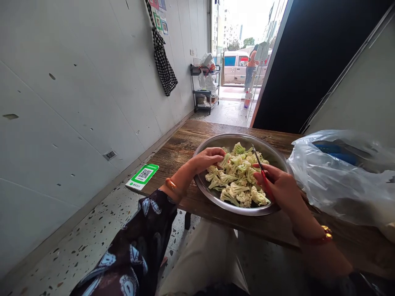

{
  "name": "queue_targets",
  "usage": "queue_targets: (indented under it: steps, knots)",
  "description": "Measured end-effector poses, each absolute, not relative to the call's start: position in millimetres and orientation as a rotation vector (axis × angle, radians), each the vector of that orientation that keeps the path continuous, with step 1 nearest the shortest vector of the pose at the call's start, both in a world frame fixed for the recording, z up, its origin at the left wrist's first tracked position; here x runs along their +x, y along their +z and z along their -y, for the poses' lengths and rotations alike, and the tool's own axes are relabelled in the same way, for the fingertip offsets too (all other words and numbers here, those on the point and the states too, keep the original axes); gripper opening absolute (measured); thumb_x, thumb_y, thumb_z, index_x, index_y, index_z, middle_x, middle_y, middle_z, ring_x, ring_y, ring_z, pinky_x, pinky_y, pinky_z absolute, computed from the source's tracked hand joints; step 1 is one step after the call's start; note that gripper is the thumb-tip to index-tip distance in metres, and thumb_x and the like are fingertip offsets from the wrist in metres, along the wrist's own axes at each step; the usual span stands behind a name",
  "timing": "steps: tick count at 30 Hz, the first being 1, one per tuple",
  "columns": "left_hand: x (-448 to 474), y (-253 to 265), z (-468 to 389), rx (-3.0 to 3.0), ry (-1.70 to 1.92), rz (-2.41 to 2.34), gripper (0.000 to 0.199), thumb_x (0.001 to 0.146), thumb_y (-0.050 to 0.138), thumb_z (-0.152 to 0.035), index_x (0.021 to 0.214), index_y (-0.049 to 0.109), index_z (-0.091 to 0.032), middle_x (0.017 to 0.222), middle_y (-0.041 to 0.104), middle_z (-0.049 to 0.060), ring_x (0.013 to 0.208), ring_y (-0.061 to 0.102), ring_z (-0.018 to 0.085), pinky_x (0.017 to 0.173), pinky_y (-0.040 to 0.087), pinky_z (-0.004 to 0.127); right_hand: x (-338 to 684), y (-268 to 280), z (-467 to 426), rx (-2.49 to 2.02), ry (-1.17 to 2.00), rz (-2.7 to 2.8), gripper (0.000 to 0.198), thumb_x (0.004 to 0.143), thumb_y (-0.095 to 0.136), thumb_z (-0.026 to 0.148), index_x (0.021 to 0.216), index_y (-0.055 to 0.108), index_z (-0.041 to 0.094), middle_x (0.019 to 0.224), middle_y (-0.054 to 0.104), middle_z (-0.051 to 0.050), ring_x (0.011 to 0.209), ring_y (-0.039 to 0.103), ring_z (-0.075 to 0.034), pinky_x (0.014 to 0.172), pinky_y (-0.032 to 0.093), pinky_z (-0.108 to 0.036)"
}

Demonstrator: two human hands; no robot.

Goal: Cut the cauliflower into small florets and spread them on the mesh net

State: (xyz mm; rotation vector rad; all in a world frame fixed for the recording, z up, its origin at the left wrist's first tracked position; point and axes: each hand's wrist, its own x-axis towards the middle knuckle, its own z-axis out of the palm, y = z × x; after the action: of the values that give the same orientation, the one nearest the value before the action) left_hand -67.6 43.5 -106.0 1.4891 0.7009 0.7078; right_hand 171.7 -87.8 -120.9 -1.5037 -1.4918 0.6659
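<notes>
A wide steel bowl [207, 200] full of cut cauliflower florets [237, 191] stands on the wooden table. Over its left side, my left hand [211, 158] is closed with a pale green cauliflower piece [225, 160] at its fingertips. My right hand [279, 185], above the bowl's right side, grips a red-handled cutting tool [268, 187]. Its narrow dark blade points up and away over the florets. Whether it is a knife or a pair of scissors I cannot tell, since my fingers cover part of it.
A clear plastic bag [339, 181] lies on the table [175, 150] to the right. At the left corner is a green QR code card [143, 176]. Beyond stand a loaded cart [205, 91] and a doorway with a person [250, 68] outside. A checkered apron [165, 68] hangs on the wall.
</notes>
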Motion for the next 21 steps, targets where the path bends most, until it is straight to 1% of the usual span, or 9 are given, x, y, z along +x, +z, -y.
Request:
queue_targets:
  steps: [2,4,8,11,14,17,19,21]
  knots:
    - [-69.2,-104.2,-42.0,1.376,0.685,-0.67,0.031,0.067,0.079,-0.029,0.091,0.069,-0.012,0.081,0.067,0.003,0.069,0.061,0.01,0.066,0.054,0.024,170.8,-122.1,87.8,-1.505,0.661,1.507,0.059,0.084,0.065,0.061,0.122,0.072,0.017,0.074,0.072,-0.004,0.064,0.063,-0.018,0.058,0.05,-0.028]
    - [-70.5,-101.7,-40.0,1.296,0.654,-0.638,0.035,0.067,0.081,-0.029,0.095,0.069,-0.01,0.087,0.07,0.006,0.074,0.065,0.013,0.069,0.058,0.029,170.7,-122.6,88.5,-1.499,0.684,1.518,0.059,0.085,0.064,0.061,0.124,0.07,0.017,0.075,0.072,-0.004,0.066,0.064,-0.018,0.058,0.05,-0.028]
    - [-69.8,-94.0,-28.3,1.156,0.645,-0.54,0.027,0.075,0.078,-0.026,0.094,0.066,-0.011,0.091,0.072,0.009,0.082,0.071,0.019,0.078,0.06,0.035,167.2,-123.0,92.3,-1.5,0.725,1.549,0.058,0.085,0.064,0.06,0.122,0.071,0.016,0.076,0.072,-0.005,0.068,0.064,-0.019,0.059,0.05,-0.028]
    - [-64.7,-90.6,-13.5,1.079,0.645,-0.495,0.021,0.08,0.073,-0.024,0.094,0.063,-0.013,0.093,0.072,0.01,0.088,0.073,0.022,0.081,0.059,0.036,156.4,-122.6,97.4,-1.496,0.76,1.581,0.057,0.086,0.064,0.059,0.121,0.071,0.014,0.071,0.069,-0.004,0.065,0.061,-0.018,0.059,0.049,-0.028]
    - [-58.8,-92.0,-2.8,1.079,0.644,-0.49,0.024,0.081,0.074,-0.03,0.094,0.062,-0.013,0.094,0.071,0.01,0.089,0.071,0.021,0.083,0.059,0.037,141.6,-121.4,104.0,-1.456,0.806,1.591,0.053,0.086,0.064,0.057,0.118,0.072,0.015,0.068,0.066,-0.002,0.062,0.057,-0.016,0.056,0.046,-0.026]
    - [-55.8,-95.5,-4.1,1.168,0.737,-0.538,0.03,0.078,0.076,-0.037,0.09,0.06,-0.014,0.092,0.068,0.007,0.087,0.068,0.018,0.08,0.058,0.033,130.9,-118.9,111.0,-1.418,0.874,1.527,0.05,0.085,0.066,0.054,0.116,0.073,0.016,0.068,0.065,-0.001,0.061,0.055,-0.015,0.053,0.043,-0.025]
    - [-55.7,-97.1,-11.9,1.328,0.816,-0.648,0.028,0.08,0.072,-0.039,0.087,0.058,-0.015,0.088,0.065,0.004,0.083,0.065,0.016,0.074,0.057,0.03,128.4,-115.7,115.2,-1.397,0.916,1.412,0.052,0.084,0.068,0.055,0.118,0.072,0.016,0.067,0.064,-0.001,0.058,0.054,-0.014,0.051,0.042,-0.024]
    - [-56.5,-98.3,-23.2,1.625,0.844,-0.845,0.022,0.083,0.065,-0.036,0.084,0.059,-0.015,0.081,0.062,0.003,0.077,0.061,0.014,0.071,0.055,0.029,129.4,-111.2,118.1,-1.362,0.945,1.293,0.055,0.082,0.068,0.057,0.119,0.071,0.016,0.067,0.064,-0.001,0.056,0.054,-0.014,0.048,0.042,-0.024]
